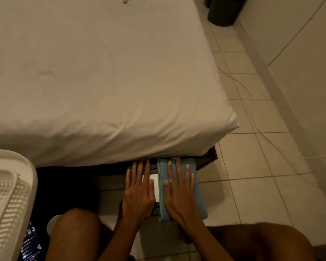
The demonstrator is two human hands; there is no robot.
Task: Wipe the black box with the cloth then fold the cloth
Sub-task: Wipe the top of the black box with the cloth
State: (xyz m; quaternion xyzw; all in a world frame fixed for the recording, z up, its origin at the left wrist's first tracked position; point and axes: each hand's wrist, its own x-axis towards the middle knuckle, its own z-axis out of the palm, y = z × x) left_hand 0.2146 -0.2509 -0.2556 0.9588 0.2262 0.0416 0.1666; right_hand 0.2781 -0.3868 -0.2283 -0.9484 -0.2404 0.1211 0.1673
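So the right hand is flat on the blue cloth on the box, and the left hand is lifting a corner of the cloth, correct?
Not quite. The right hand is flat on the blue cloth on the box, but the left hand lifts nothing: it lies flat, fingers spread, on the box beside the cloth. The head view shows this.

The cloth (198,185) lies on the box (154,185) under the right hand (179,196), left hand (138,193) beside it.

Black box (139,166) on tiled floor (252,185); cloth (198,194) atop box.
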